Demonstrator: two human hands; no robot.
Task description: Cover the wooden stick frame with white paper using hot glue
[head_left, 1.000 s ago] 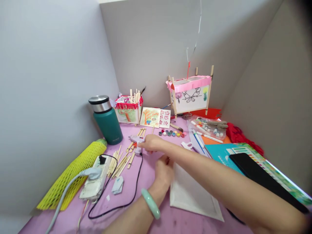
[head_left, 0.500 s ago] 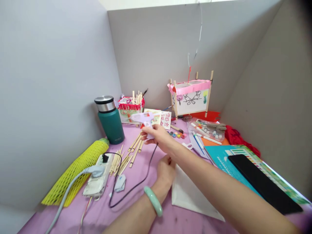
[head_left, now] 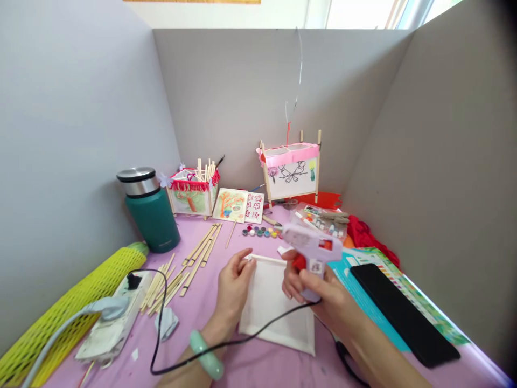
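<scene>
A pale purple hot glue gun [head_left: 311, 242] with a red trigger is gripped in my right hand [head_left: 319, 285], its nozzle pointing left. Its black cord loops across the table and over my left forearm. Below it lies a white paper panel on a frame [head_left: 274, 310], flat on the purple table. My left hand [head_left: 236, 283], with a green bangle [head_left: 205, 355] at the wrist, pinches this panel at its far left corner. Thin wooden sticks [head_left: 202, 250] lie in loose groups to the left, beside a crumpled scrap [head_left: 166, 323].
At left are a green bottle [head_left: 151, 215], a power strip [head_left: 117, 318] and yellow netting [head_left: 81, 302]. Behind stand a decorated box of sticks [head_left: 191, 196] and a hanging paper lantern [head_left: 293, 175]. Paint pots [head_left: 260, 231] sit mid-table. A black phone-like slab [head_left: 404, 312] lies on a booklet at right.
My right hand has brought the glue gun from the left to above the panel's right side. My left hand now shows at the panel's left corner. The view has shifted right.
</scene>
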